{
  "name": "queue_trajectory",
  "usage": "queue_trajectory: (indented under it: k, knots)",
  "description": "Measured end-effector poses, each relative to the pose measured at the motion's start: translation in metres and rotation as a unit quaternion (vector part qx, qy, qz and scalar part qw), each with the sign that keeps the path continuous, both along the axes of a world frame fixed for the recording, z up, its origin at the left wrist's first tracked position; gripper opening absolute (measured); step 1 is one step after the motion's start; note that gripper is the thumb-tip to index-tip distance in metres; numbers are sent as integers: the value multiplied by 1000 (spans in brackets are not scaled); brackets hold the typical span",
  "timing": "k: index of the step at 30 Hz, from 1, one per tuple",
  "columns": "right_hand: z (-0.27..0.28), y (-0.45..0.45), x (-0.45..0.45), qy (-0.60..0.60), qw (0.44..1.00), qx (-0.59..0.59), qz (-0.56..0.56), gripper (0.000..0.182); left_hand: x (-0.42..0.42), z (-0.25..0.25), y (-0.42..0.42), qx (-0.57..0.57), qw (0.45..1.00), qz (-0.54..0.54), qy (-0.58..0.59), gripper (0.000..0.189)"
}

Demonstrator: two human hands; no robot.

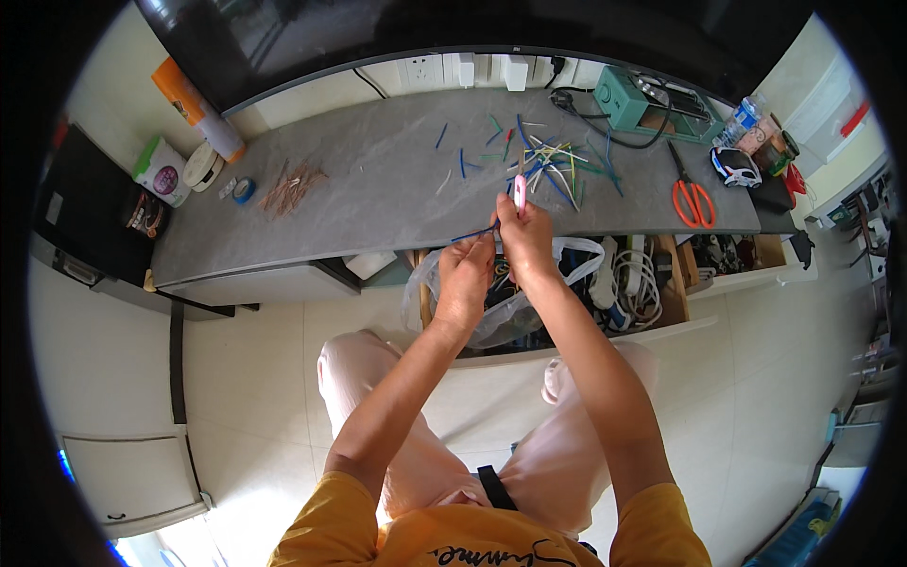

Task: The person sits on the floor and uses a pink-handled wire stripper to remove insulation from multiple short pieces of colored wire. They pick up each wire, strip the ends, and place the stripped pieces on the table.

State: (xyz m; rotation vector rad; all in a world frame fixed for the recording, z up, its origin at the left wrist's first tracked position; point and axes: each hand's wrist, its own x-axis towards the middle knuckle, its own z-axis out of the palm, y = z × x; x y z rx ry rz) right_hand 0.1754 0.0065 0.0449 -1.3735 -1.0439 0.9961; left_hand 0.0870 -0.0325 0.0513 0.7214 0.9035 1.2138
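Observation:
In the middle of the view, my left hand point(465, 273) pinches a thin blue insulated wire point(469, 234) over the counter's front edge. My right hand point(525, 235) is closed around a pink-handled utility knife point(521, 193), its blade pointing away from me, and meets the wire beside the left fingers. Just beyond lie loose pieces of wire insulation point(549, 161) in blue, green, white and yellow. A heap of bare copper wire strands point(290, 188) sits on the left of the counter. Whether the blade touches the wire cannot be told.
Below my hands is an open drawer point(677, 283) with a clear plastic bag point(506, 322) and coiled white cable point(638, 283). Orange-handled scissors point(691, 202) lie right on the grey counter point(382, 177); blue tape point(244, 190) lies left. A teal metal box point(623, 106) stands behind.

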Motion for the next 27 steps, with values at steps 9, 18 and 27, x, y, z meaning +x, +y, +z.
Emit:
queue_trajectory:
  k: [9, 18, 27]
  knots:
    - [-39, 77, 67, -300, 938, -69, -160, 38, -17, 5, -25, -11, 998, 12, 58, 29]
    - [-8, 78, 86, -106, 986, -105, -70, 25, -189, 16, 64, 136, 705, 290, 633, 20]
    - [2, 60, 81, -44, 992, -99, -60, 20, -279, -12, 125, 111, 520, 346, 773, 21]
